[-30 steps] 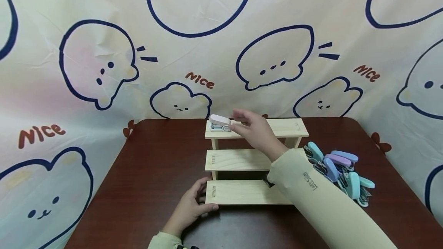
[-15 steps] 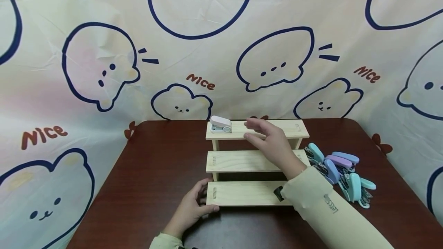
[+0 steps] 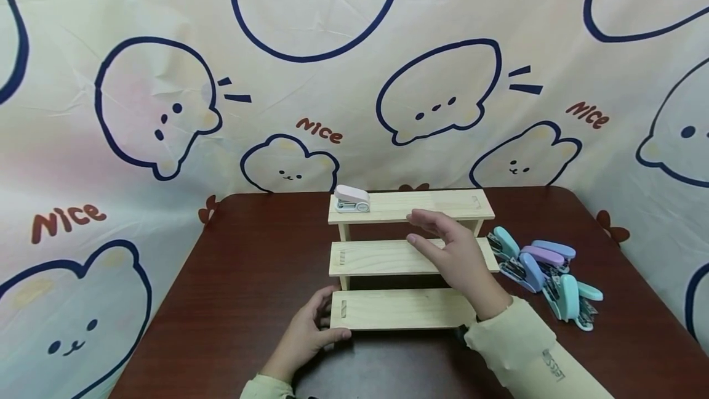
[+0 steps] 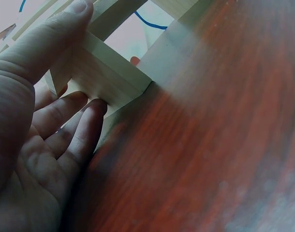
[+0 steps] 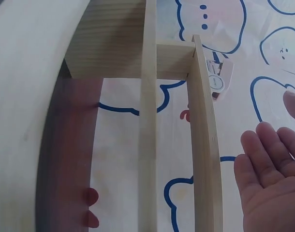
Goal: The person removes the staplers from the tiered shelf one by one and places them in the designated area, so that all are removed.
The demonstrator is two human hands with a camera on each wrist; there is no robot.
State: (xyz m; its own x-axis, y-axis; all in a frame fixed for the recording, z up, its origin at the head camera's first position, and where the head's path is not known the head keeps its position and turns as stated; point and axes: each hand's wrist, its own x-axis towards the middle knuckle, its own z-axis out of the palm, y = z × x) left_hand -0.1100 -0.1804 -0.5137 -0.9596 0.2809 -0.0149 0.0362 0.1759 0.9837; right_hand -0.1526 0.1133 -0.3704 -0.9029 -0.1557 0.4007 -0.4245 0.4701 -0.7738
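A three-tier pale wooden shelf (image 3: 401, 310) stands on the table, its tiers rising like steps. On the left end of the top tier sits a white mini stapler (image 3: 352, 199), which the right wrist view shows beyond the shelf's edge. My left hand (image 3: 301, 331) holds the left end of the lowest tier, thumb at its front edge and fingers against the side panel (image 4: 104, 72). Over the right part of the middle tier hovers my right hand (image 3: 460, 260), fingers extended and holding nothing; in the right wrist view its palm (image 5: 271, 193) faces the camera.
Right of the shelf, a pile of several mini staplers (image 3: 567, 297) in teal, blue and purple lies on the dark brown table (image 3: 232, 276). A cartoon-printed cloth (image 3: 354, 91) hangs behind and along the sides of the table.
My right hand has drawn back from beside the white stapler, rightward and toward me. The stapler stays on the top tier, and my left hand keeps its place.
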